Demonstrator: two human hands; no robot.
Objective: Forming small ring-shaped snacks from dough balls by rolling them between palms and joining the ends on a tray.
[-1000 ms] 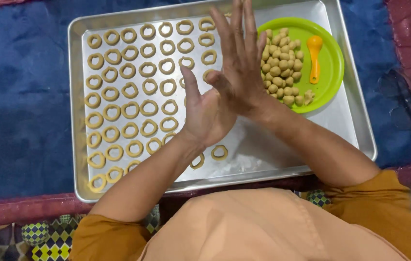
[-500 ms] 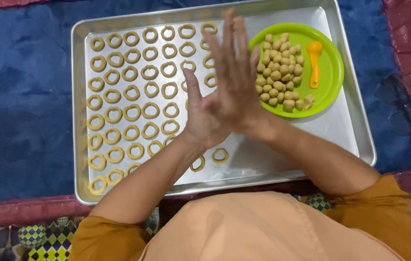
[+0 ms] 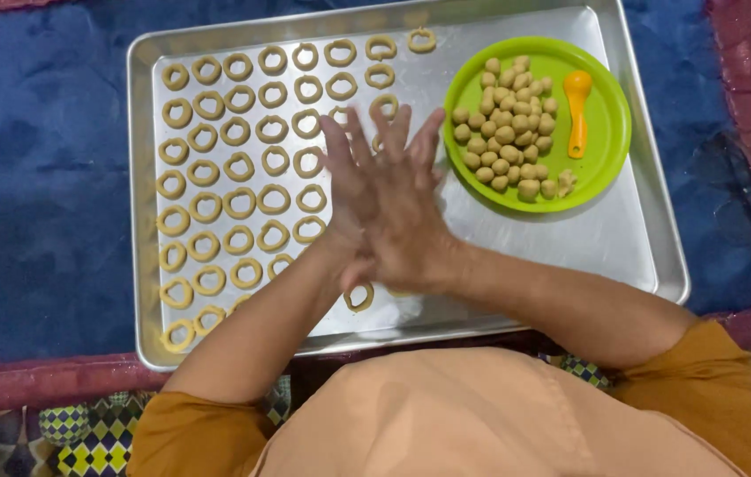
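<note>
My left hand [image 3: 344, 181] and my right hand [image 3: 406, 230] are pressed flat together, palm to palm, fingers straight and pointing away from me, above the middle of a metal baking tray [image 3: 141, 221]. The right hand lies on top. Whatever is between the palms is hidden. Rows of small dough rings [image 3: 234, 168] fill the tray's left half, and one ring [image 3: 359, 299] lies just under my wrists. A green plate [image 3: 605, 141] on the tray's right holds several dough balls [image 3: 508, 132] and an orange scoop [image 3: 577, 110].
The tray rests on a blue cloth [image 3: 40, 177] with a red border [image 3: 40, 389] along the near side. A patterned fabric [image 3: 84, 437] shows at the bottom left. Bare tray surface [image 3: 569, 247] lies below the green plate.
My pressed hands have slid against each other: the right hand drew back toward me and left, so its fingertips now sit level with the left hand's. Both hands are motion-blurred.
</note>
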